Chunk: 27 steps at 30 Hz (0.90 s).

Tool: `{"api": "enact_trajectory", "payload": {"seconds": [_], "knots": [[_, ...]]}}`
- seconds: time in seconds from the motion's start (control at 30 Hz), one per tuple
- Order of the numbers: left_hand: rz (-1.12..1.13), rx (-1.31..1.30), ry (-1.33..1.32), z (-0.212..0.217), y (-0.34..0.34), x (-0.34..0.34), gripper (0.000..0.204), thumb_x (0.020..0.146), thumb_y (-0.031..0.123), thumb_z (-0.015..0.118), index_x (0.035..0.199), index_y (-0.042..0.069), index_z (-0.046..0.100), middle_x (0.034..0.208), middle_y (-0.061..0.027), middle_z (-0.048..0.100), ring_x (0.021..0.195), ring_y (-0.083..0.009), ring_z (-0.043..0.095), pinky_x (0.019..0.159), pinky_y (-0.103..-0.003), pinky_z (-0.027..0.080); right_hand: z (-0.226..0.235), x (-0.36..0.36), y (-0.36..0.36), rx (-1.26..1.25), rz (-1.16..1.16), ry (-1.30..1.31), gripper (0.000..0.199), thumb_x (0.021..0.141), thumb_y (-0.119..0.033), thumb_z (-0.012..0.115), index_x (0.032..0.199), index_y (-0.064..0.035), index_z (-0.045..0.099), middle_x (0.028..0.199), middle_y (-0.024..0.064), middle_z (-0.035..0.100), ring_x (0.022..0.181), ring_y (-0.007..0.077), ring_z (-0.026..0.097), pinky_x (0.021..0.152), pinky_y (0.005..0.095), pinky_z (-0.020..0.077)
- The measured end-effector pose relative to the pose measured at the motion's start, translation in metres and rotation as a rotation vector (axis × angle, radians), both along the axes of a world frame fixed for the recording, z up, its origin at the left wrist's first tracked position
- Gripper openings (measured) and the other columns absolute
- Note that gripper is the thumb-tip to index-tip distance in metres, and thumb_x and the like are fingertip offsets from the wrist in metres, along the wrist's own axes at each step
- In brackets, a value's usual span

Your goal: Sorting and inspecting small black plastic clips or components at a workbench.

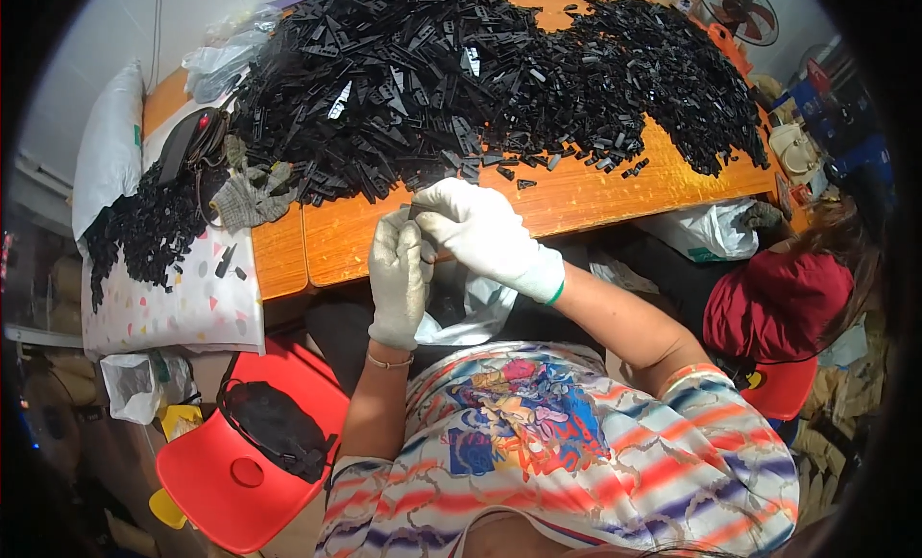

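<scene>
My left hand (pixel 397 284) and my right hand (pixel 485 233), both in white knit work gloves, meet just in front of the table's near edge. Their closed fingers come together around a small black plastic piece (pixel 415 212), mostly hidden by the gloves; only a dark bit shows at the fingertips. Beyond them a big heap of black plastic pieces (pixel 384 87), many long and wedge-shaped, covers the table. To its right lies a second heap of smaller black pieces (pixel 663 78). Below my hands a white plastic bag (pixel 475 313) hangs near my lap.
A patterned white surface (pixel 182 308) at left bears more black bits (pixel 144 227) and a grey glove (pixel 252 198). A red chair (pixel 230 481) with a black bag (pixel 274 428) stands at lower left. Another person in a dark red top (pixel 783 303) sits at right. The wooden table (pixel 576 198) has a bare front strip.
</scene>
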<state>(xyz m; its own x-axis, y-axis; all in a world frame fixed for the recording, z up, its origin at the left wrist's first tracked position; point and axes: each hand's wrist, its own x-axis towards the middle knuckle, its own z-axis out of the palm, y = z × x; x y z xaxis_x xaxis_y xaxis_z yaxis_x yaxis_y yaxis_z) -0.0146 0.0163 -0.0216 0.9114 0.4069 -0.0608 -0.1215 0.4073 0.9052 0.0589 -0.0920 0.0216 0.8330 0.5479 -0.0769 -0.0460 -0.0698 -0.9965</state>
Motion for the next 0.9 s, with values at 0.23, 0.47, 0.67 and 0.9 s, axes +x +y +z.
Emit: {"api": "enact_trajectory", "payload": {"seconds": [0.23,0.47,0.67,0.9], "knots": [[0.046,0.247,0.019,-0.009,-0.002,0.005,0.015,0.100,0.011,0.045,0.106,0.000,0.054,0.079,0.0013,0.054,0.062,-0.0016,0.044,0.053,-0.017,0.037,-0.005,0.010,-0.001,-0.577,0.165,-0.969,0.017,0.083,-0.018,0.061,0.092,-0.0045,0.056,0.083,0.0169,0.062,0.071,0.0361,0.064,0.061,0.0439,0.0514],[0.102,0.397,0.247,-0.010,-0.010,0.020,0.027,0.100,0.016,0.043,0.093,-0.005,0.059,0.078,-0.0033,0.057,0.068,-0.0107,0.051,0.064,-0.027,0.044,-0.031,0.023,-0.002,-0.615,0.180,-1.076,0.011,0.081,-0.015,0.056,0.087,-0.0060,0.054,0.077,0.0149,0.060,0.066,0.0357,0.062,0.057,0.0453,0.0495],[-0.040,0.312,0.244,-0.014,0.000,0.037,0.025,0.099,0.020,0.047,0.102,-0.003,0.057,0.077,-0.0013,0.056,0.063,-0.0066,0.049,0.057,-0.023,0.042,-0.023,0.026,-0.005,-0.635,0.028,-0.917,0.012,0.086,-0.018,0.054,0.087,-0.0063,0.058,0.077,0.0159,0.064,0.068,0.0376,0.064,0.060,0.0460,0.0512],[-0.177,-0.028,0.196,-0.012,-0.004,0.008,0.016,0.102,0.020,0.047,0.095,0.006,0.052,0.076,0.0001,0.055,0.055,-0.0029,0.045,0.051,-0.017,0.037,-0.016,0.033,-0.030,-0.237,0.143,-0.083,0.030,0.090,-0.023,0.054,0.112,-0.0055,0.065,0.092,0.0113,0.068,0.082,0.0216,0.065,0.075,0.0293,0.0515]]}}
